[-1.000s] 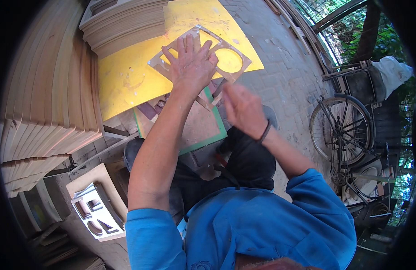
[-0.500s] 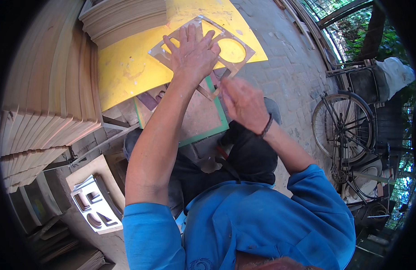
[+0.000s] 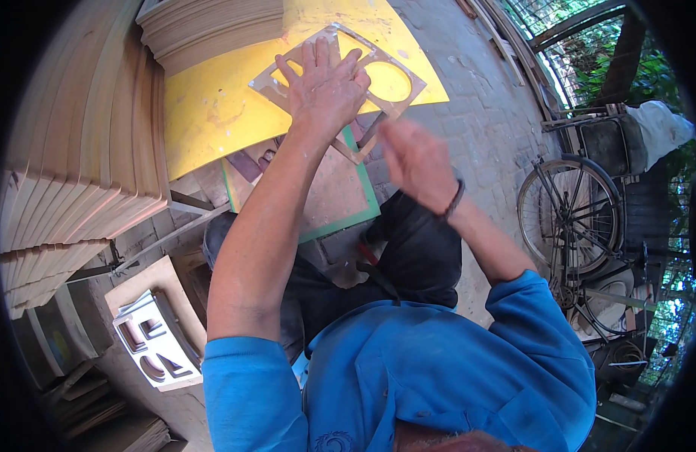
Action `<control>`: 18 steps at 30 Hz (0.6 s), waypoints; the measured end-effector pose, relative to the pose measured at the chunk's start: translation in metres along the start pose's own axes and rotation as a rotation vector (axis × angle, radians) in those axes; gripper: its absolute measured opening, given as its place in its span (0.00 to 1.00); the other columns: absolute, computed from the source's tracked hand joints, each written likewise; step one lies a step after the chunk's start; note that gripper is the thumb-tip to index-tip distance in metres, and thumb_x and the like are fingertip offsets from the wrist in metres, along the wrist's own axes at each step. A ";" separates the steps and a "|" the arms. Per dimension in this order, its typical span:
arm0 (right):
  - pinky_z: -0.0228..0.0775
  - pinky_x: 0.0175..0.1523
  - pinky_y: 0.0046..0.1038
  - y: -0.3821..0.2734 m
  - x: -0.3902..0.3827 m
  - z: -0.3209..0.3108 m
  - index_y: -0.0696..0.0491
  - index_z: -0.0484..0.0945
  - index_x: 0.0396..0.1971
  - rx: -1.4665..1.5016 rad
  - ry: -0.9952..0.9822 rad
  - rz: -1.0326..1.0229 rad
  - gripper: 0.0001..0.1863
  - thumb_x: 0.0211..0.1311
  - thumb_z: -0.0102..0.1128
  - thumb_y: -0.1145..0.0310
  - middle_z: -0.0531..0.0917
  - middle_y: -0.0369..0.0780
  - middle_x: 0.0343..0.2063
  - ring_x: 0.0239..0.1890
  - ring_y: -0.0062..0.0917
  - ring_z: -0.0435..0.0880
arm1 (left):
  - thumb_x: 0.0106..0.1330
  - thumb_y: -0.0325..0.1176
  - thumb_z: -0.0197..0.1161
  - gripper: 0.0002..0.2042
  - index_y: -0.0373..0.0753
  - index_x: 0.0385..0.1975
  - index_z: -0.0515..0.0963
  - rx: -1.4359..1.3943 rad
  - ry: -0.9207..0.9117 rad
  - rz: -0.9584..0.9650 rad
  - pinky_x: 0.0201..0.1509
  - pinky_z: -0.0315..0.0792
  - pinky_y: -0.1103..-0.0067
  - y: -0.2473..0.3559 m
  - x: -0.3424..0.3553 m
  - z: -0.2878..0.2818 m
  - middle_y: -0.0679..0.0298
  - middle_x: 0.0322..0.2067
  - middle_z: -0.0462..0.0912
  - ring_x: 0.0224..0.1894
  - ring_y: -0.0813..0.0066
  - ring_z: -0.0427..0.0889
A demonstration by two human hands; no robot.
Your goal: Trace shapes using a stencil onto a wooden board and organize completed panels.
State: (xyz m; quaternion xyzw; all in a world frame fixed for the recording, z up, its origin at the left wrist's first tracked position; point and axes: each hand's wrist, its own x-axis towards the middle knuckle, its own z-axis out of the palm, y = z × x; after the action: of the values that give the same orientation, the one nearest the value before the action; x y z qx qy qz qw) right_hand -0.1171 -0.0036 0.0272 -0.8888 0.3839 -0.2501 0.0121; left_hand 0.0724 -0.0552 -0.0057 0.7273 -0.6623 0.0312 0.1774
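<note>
Cutout panel (image 3: 394, 108), top centre, looks light, stiff — best rim-held; our left hand (image 3: 327, 89) spreads, right hand (image 3: 422, 162) — we can't tell.

A brown board with cutouts (image 3: 383, 57) lies aslant over yellow sheeting (image 3: 212, 113).

Grey block paving (image 3: 480, 135) spreads below, a spoked black bicycle (image 3: 570, 218) over right, and there's bright, daylit greenery (image 3: 643, 68) beyond wire mesh (image 3: 526, 21)!
</note>
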 end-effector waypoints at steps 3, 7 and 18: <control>0.75 0.38 0.40 -0.008 -0.003 0.000 0.54 0.79 0.43 0.096 0.002 -0.110 0.09 0.63 0.61 0.73 0.81 0.46 0.30 0.35 0.43 0.83 | 0.75 0.55 0.37 0.27 0.60 0.71 0.66 -0.005 0.004 0.003 0.72 0.32 0.35 -0.001 -0.002 -0.001 0.52 0.75 0.52 0.78 0.54 0.47; 0.75 0.38 0.40 0.012 0.004 0.003 0.55 0.79 0.44 -0.032 0.012 -0.001 0.11 0.61 0.62 0.74 0.82 0.46 0.33 0.37 0.43 0.83 | 0.75 0.55 0.37 0.27 0.61 0.71 0.66 -0.010 0.024 0.009 0.73 0.32 0.36 0.004 0.001 0.004 0.52 0.75 0.53 0.78 0.53 0.48; 0.76 0.38 0.38 -0.022 -0.009 0.000 0.55 0.79 0.46 0.014 -0.044 -0.112 0.14 0.59 0.63 0.73 0.81 0.44 0.33 0.37 0.40 0.83 | 0.74 0.55 0.37 0.27 0.61 0.71 0.65 -0.022 0.008 -0.002 0.73 0.32 0.37 -0.001 -0.002 0.000 0.51 0.75 0.53 0.78 0.52 0.47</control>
State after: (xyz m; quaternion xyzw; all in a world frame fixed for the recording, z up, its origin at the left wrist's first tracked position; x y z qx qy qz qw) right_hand -0.1077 0.0182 0.0274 -0.9141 0.3312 -0.2337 0.0128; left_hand 0.0728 -0.0529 -0.0060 0.7259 -0.6611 0.0267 0.1879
